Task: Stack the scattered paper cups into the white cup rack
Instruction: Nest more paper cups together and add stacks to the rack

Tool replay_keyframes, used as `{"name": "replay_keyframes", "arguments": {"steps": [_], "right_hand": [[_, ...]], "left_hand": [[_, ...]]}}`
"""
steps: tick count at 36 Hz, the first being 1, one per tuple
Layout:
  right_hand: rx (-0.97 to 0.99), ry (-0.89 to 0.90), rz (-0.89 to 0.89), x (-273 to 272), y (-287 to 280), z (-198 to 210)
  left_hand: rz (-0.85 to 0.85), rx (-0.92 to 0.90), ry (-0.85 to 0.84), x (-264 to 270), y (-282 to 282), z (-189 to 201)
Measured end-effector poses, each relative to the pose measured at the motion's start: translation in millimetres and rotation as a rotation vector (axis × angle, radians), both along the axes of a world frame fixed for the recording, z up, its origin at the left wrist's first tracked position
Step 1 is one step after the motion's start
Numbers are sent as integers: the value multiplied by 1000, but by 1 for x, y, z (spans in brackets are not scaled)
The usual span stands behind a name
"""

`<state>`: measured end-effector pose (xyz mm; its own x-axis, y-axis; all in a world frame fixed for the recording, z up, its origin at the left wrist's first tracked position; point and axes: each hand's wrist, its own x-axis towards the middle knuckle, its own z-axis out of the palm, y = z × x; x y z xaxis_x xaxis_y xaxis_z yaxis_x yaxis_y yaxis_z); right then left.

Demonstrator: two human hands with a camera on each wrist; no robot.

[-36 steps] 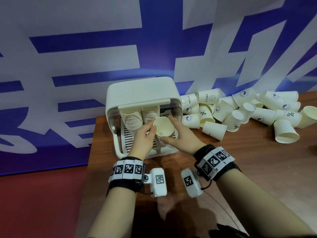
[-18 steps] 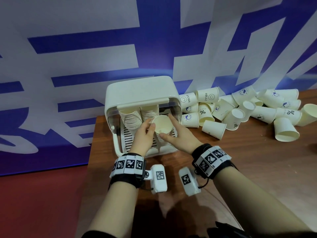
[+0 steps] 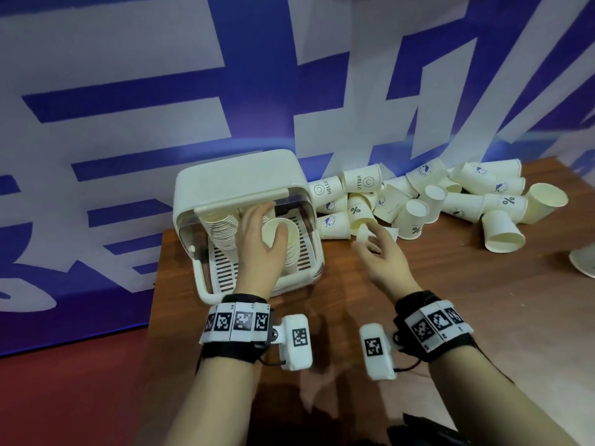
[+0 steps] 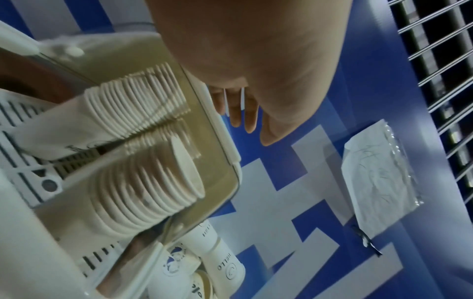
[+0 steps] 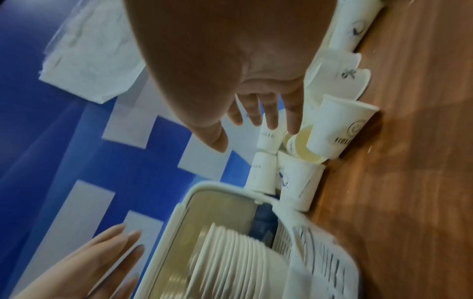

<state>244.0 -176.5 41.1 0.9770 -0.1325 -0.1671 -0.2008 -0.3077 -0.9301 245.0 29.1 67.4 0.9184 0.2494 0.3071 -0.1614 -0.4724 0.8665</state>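
The white cup rack (image 3: 238, 175) stands at the table's back left, lid raised, with two leaning stacks of paper cups inside (image 4: 138, 105) (image 4: 153, 186). My left hand (image 3: 264, 220) is in the rack's opening, fingers straight, thumb lying on the rim of the right stack's top cup (image 3: 273, 231); it holds nothing (image 4: 253, 129). My right hand (image 3: 370, 243) hangs open and empty beside the rack, its spread fingers (image 5: 256, 117) close to the nearest loose cup (image 3: 362, 233). Several scattered cups (image 3: 418, 201) lie in a heap along the wall to the right.
The brown wooden table (image 3: 450, 300) ends just left of the rack, with red floor (image 3: 64, 397) below. A blue and white banner (image 3: 289, 91) rises right behind the rack and cups. A pale round rim (image 3: 584, 262) shows at the far right edge.
Both hands held one cup at the rack's right stack. That cup now sits on the stack; my right hand has let go and moved right to the loose cups, and my left hand has opened.
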Motion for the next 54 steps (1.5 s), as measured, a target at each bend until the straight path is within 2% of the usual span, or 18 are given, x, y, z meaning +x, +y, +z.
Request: {"name": "replay_keyframes", "arguments": {"steps": [4,9,18,28,33,39,47,54], "right_hand": [[0,4,-132,-3,-33,-5],[-34,3,-203,-1,-75,-6],[-20,15,-292,12,-139,-5],[-113,83,-440,38,-214,-19],[-168,116,-531,55,-248,-38],[-226,169,-554,71,-267,-60],[-213,268,-593,90,-274,-84],[-340,381,-593,101,-280,-93]], "left_hand": [[-65,-11,-15,5,-23,6],[-141,-6,-24,13,-52,0],[-295,-5,223,27,-111,-17],[-288,50,428,59,-173,-52],[-223,255,498,70,-194,-62],[-262,516,542,79,-207,-78],[-316,541,559,87,-212,-93],[-293,606,564,88,-216,-103]]}}
